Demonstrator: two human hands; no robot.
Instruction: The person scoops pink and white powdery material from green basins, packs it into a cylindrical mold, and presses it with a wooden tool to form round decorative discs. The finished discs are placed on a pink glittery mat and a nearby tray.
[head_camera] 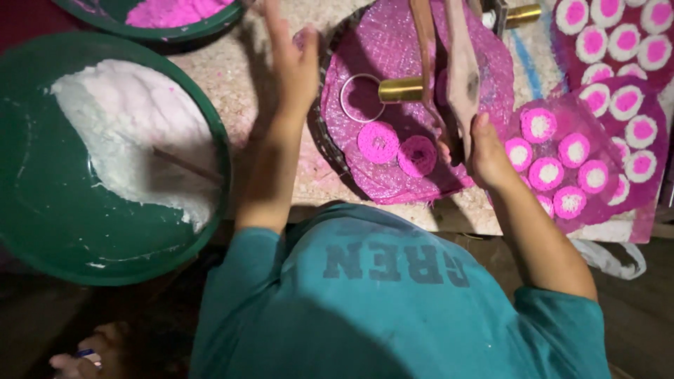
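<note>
In the head view, the person in a teal shirt leans over a work surface, seen from above. The left hand [295, 67] reaches toward twelve o'clock with fingers stretched out flat and loose, gripping nothing; it hovers just beside the nine o'clock edge of a round pink-stained mat [421, 105], though contact cannot be confirmed. The right hand [486, 151] is closed around the lower end of a worn wooden press handle [460, 70], which runs up toward twelve o'clock across the mat. On the mat, at about six o'clock, lie two pink coiled noodle rounds [397, 147] side by side, and at nine o'clock from them sits a metal ring [361, 98] joined to a brass cylinder [401, 89]. At three o'clock of the right hand, a second pink mat [635, 200] carries many pink-and-white rounds [562, 172]. At nine o'clock of the left arm stands a large green basin [42, 210] holding white dough [133, 133]. Another green basin [203, 28] with pink dough [172, 10] sits at eleven o'clock.
</note>
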